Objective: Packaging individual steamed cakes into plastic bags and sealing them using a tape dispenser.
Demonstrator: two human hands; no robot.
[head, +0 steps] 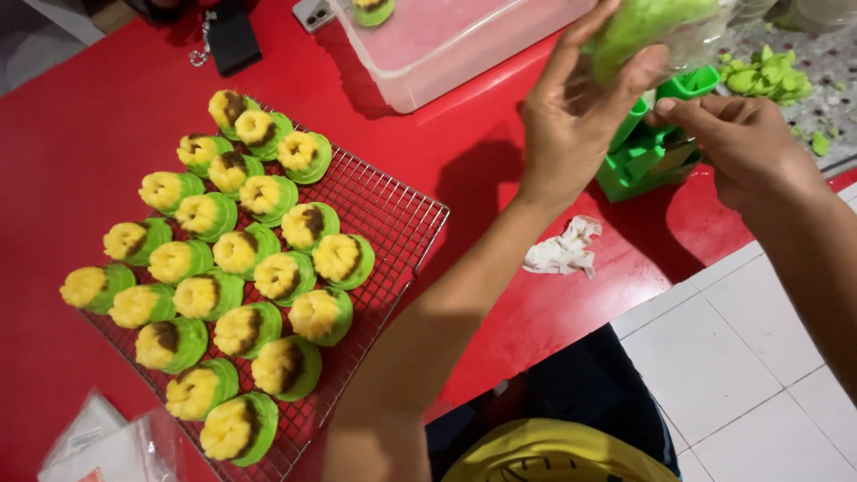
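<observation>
My left hand [576, 107] is raised over the red table [80, 116], gripping a clear plastic bag of green dough [647, 27] at the top right. My right hand [745, 147] is just beside it, fingers closed on a green plastic tool [647, 156] that sits at the table's right end. Several yellow-and-green cakes [228, 277], some with brown patches, lie in rows on a wire cooling rack [393, 223] at the left, well away from both hands.
A clear plastic container [446, 45] with one cake in it stands at the back. A crumpled white tissue [564, 250] lies near the table's edge. Green scraps [768, 76] lie on a speckled surface at far right. White floor tiles [741, 357] show below.
</observation>
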